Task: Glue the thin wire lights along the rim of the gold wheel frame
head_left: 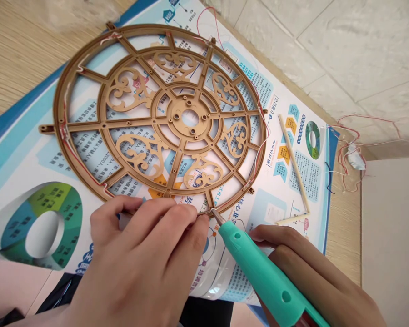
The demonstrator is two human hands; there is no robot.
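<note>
A round bronze-coloured openwork frame (160, 116) with scroll ornaments and a thin red wire along its rim lies flat on a printed poster (286, 150). My left hand (146, 259) rests on the poster at the frame's near rim, fingers together and pressed against the rim. My right hand (313, 272) grips a teal pen-shaped glue gun (259, 272). Its metal tip touches the frame's near rim beside my left fingertips.
Two pale thin sticks (295, 165) lie on the poster to the right of the frame. A tangle of red wire with a small white part (352, 156) sits at the wall's foot. The poster lies on a wood-grain floor (20, 54) beside a white textured wall (344, 50).
</note>
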